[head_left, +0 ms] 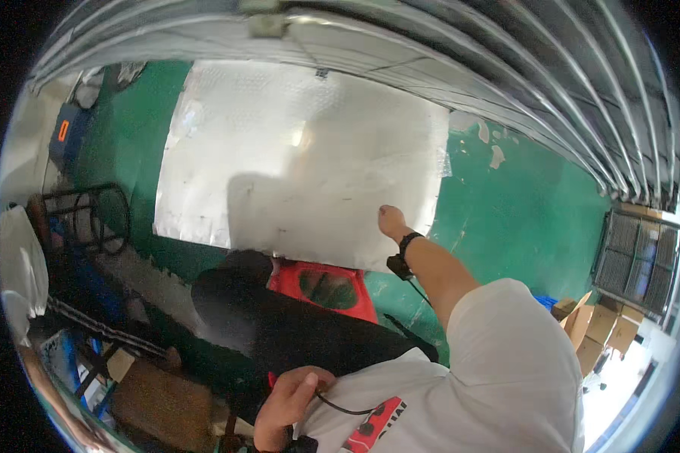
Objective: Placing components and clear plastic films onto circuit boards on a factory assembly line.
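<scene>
A large silvery sheet with a bubbled texture lies on the green floor in front of me. My right hand is closed in a fist over its right part, near the front edge; whether it touches the sheet, or what it holds, cannot be made out. A black strap and small black device sit on that wrist. Close to my body, my left hand is curled, with a bit of red showing beside its fingers. A thin black cable runs near it across my white shirt. What the left fingers grip is hidden.
A red plastic piece with a rounded opening stands between my leg and the sheet. Ribbed metal shutter spans the far side. Cardboard boxes and a dark grille are at right; a black metal frame and brown box at left.
</scene>
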The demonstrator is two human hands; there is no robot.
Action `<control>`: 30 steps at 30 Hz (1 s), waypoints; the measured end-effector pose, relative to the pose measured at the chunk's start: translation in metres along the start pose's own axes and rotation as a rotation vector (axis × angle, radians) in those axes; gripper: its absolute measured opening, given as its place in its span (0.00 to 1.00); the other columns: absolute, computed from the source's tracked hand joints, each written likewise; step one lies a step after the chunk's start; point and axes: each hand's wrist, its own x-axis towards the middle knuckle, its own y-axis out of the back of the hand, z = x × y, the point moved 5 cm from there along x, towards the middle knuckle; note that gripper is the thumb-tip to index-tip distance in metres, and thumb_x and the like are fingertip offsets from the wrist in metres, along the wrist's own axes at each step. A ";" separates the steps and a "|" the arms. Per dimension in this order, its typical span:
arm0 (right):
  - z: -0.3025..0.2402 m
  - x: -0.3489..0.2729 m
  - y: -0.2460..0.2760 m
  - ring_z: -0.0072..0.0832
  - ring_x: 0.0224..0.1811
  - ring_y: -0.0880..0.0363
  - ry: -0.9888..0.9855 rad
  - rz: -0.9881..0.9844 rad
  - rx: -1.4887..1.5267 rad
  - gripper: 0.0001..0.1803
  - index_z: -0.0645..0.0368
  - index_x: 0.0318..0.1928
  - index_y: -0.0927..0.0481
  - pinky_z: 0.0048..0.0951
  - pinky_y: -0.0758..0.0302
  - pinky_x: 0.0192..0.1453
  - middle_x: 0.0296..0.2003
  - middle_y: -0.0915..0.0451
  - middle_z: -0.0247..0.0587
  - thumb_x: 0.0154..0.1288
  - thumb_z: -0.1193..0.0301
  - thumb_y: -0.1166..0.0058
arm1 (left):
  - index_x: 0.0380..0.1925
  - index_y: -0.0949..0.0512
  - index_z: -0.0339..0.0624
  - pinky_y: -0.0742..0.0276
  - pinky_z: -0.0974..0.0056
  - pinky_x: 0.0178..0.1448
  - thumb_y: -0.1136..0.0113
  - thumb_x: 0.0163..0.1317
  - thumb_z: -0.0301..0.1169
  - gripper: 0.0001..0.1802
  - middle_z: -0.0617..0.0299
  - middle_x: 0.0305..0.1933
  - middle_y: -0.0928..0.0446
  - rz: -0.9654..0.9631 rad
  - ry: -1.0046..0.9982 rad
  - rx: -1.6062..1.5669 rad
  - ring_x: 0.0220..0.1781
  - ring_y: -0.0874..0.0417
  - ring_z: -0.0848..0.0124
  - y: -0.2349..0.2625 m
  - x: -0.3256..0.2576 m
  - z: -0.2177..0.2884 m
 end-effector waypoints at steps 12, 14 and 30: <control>-0.101 0.025 -0.075 0.55 0.65 0.52 -0.360 -0.205 -0.082 0.49 0.75 0.63 0.56 0.48 0.49 0.67 0.63 0.52 0.60 0.53 0.52 0.50 | 0.40 0.25 0.29 0.26 0.67 0.35 0.61 0.70 0.45 0.26 0.53 0.34 0.21 -0.225 0.252 -0.444 0.28 0.22 0.70 0.039 0.036 -0.012; -0.107 0.032 -0.080 0.56 0.66 0.54 -0.427 -0.180 -0.090 0.51 0.75 0.64 0.57 0.49 0.51 0.68 0.64 0.56 0.62 0.52 0.51 0.50 | 0.42 0.26 0.29 0.26 0.67 0.35 0.61 0.69 0.46 0.27 0.53 0.35 0.21 -0.311 0.305 -0.374 0.27 0.22 0.71 0.040 0.037 -0.014; -0.182 0.094 -0.054 0.59 0.69 0.60 -0.420 -0.031 -0.003 0.48 0.69 0.66 0.59 0.53 0.52 0.68 0.68 0.62 0.61 0.56 0.51 0.53 | 0.54 0.32 0.29 0.26 0.68 0.38 0.63 0.70 0.47 0.29 0.52 0.42 0.23 -0.618 0.232 -0.462 0.29 0.23 0.72 0.055 0.039 -0.014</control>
